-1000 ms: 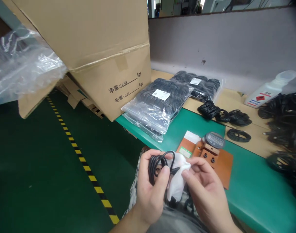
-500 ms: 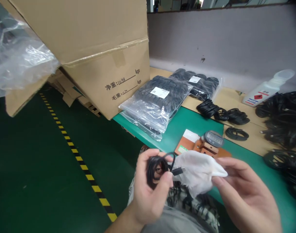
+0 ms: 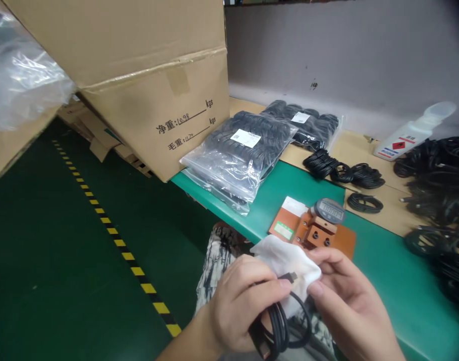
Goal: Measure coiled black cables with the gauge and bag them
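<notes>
My left hand (image 3: 240,301) is closed around a coiled black USB cable (image 3: 280,326). One of the cable's plugs (image 3: 288,277) sticks out past the thumb and forefinger, in front of the cloth. Another plug end hangs low under the palm. Between thumb and fingers, my right hand (image 3: 349,296) pinches a white cloth (image 3: 285,255), which is bunched to a folded tip. The cloth drapes leftward behind the plug; whether the two touch I cannot tell. Just beyond the hands, a digital gauge (image 3: 329,210) sits on an orange-brown fixture (image 3: 314,233) on the green tabletop.
Bagged black cables (image 3: 248,138) with white labels lie beside a large cardboard box (image 3: 169,115). A white bottle (image 3: 406,133) stands at the right near piled loose cables (image 3: 440,200). Several coils (image 3: 349,170) lie on cardboard. Striped tape (image 3: 127,255) marks the floor.
My left hand has turned over, so its back now faces up and the cable coil hangs lower. The right hand and cloth have shifted left, and the plug is closer to the cloth's tip.
</notes>
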### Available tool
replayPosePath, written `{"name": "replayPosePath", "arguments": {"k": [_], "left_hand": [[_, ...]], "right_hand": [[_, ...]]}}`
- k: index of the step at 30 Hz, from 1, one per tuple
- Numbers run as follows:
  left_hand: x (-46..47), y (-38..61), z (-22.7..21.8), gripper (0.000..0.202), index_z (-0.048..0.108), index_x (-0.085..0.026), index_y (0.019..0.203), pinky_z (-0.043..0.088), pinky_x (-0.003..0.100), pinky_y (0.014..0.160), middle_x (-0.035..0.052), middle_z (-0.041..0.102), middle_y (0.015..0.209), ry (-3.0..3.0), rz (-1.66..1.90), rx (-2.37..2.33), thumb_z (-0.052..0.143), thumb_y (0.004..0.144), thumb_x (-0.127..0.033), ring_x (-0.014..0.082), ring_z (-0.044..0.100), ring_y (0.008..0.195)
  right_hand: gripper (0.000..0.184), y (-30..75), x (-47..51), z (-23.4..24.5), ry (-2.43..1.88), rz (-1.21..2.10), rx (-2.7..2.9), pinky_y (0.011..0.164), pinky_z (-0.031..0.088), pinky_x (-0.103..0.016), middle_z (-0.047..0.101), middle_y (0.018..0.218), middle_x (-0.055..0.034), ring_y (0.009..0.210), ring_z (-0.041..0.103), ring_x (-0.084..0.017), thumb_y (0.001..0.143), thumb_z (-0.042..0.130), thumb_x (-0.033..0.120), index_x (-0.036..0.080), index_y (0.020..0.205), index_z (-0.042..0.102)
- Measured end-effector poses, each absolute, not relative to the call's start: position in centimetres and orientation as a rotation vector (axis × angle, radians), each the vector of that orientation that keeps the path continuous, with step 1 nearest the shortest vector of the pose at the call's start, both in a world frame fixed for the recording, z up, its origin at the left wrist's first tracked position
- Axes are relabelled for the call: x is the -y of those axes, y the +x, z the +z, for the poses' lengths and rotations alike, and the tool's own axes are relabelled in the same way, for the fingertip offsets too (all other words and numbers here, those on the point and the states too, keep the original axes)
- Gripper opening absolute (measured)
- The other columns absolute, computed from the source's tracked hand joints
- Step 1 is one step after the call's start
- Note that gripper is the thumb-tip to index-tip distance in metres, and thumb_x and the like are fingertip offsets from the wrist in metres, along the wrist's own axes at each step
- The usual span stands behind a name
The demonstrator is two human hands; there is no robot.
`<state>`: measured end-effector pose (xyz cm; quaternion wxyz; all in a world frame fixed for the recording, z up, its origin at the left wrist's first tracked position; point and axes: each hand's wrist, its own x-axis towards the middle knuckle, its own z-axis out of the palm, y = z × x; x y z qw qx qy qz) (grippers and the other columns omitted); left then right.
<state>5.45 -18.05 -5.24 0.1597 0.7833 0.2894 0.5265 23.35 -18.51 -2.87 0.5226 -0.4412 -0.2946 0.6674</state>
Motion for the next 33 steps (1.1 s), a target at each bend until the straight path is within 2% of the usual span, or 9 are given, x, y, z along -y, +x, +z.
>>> {"name": "replayPosePath", "arguments": {"k": [7,13,18,22,24,27,30,31,33], "left_hand": [[17.5,5.5,-5.5,0.036,0.058,-0.012,0.119,0.054,0.035,0.077,0.0098,0.058,0.09,2.24,1.463,-0.797,0.043,0.098,-0.037,0.0212,0.062,0.087],[17.5,5.6,-5.8,0.027,0.059,-0.015,0.116,0.05,0.034,0.073,0.0088,0.064,0.091,2.29,1.419,-0.783,0.048,0.093,-0.024,0.0209,0.065,0.085],[17.2,5.9,-5.5,0.022,0.062,-0.016,0.109,0.05,0.031,0.068,0.0065,0.065,0.088,2.411,1.372,-0.799,0.048,0.094,-0.024,0.0177,0.065,0.076],[16.9,5.7,-5.2,0.017,0.064,-0.014,0.104,0.05,0.029,0.069,0.0053,0.065,0.087,2.532,1.368,-0.773,0.053,0.091,-0.016,0.0168,0.065,0.079],[17.2,5.3,-4.9,0.02,0.064,-0.014,0.105,0.052,0.03,0.071,0.0062,0.065,0.088,2.475,1.37,-0.758,0.049,0.095,-0.023,0.0171,0.065,0.08],[18.3,4.8,-4.8,0.032,0.063,-0.016,0.111,0.055,0.034,0.079,0.01,0.063,0.097,2.316,1.331,-0.84,0.041,0.098,-0.035,0.0207,0.066,0.089],[18.4,4.6,-6.3,0.024,0.066,-0.017,0.106,0.054,0.029,0.076,0.0091,0.061,0.103,2.102,1.473,-1.253,0.062,0.083,-0.013,0.0198,0.065,0.089],[18.1,4.7,-7.2,0.025,0.067,-0.017,0.101,0.053,0.028,0.073,0.0077,0.062,0.101,2.031,1.544,-1.34,0.067,0.077,-0.01,0.0194,0.064,0.086],[17.3,5.2,-8.9,0.02,0.069,-0.02,0.093,0.052,0.027,0.069,0.0043,0.065,0.095,1.991,1.72,-1.414,0.072,0.074,-0.014,0.0172,0.064,0.077]], "right_hand": [[0.025,23.7,18.3,-4.1,-1.041,1.561,0.814,0.071,0.052,-0.018,0.067,0.089,-0.0025,0.081,0.065,-0.015,0.078,0.081,0.031,0.028,0.1,0.068],[0.022,24.6,18.3,-5.1,-1.046,1.504,1.006,0.073,0.053,-0.016,0.067,0.092,-0.0022,0.081,0.065,-0.014,0.081,0.078,0.027,0.029,0.1,0.068],[0.022,25.0,18.0,-5.6,-1.009,1.536,1.085,0.066,0.051,-0.016,0.063,0.091,-0.0026,0.076,0.06,-0.014,0.085,0.074,0.028,0.03,0.105,0.065],[0.023,24.8,18.1,-5.6,-0.977,1.601,0.967,0.059,0.05,-0.022,0.061,0.087,-0.0033,0.069,0.058,-0.016,0.083,0.072,0.029,0.028,0.104,0.063],[0.024,24.9,18.3,-5.1,-0.965,1.588,0.871,0.06,0.051,-0.025,0.062,0.089,-0.0048,0.071,0.06,-0.019,0.083,0.071,0.03,0.029,0.105,0.063],[0.025,26.5,18.6,-3.8,-0.951,1.44,0.836,0.058,0.052,-0.027,0.06,0.092,-0.0053,0.071,0.06,-0.02,0.079,0.072,0.034,0.027,0.102,0.065],[0.026,30.0,18.1,-2.4,-0.953,1.194,0.886,0.051,0.049,-0.025,0.057,0.088,-0.0035,0.063,0.056,-0.017,0.075,0.073,0.036,0.025,0.097,0.067],[0.027,31.6,17.7,-1.8,-0.962,1.092,0.889,0.05,0.048,-0.025,0.058,0.087,-0.0032,0.062,0.055,-0.016,0.073,0.073,0.035,0.025,0.097,0.068],[0.029,35.2,16.8,-0.4,-0.999,0.843,0.865,0.054,0.05,-0.025,0.061,0.09,-0.0033,0.067,0.059,-0.017,0.069,0.071,0.029,0.023,0.098,0.069]]}}
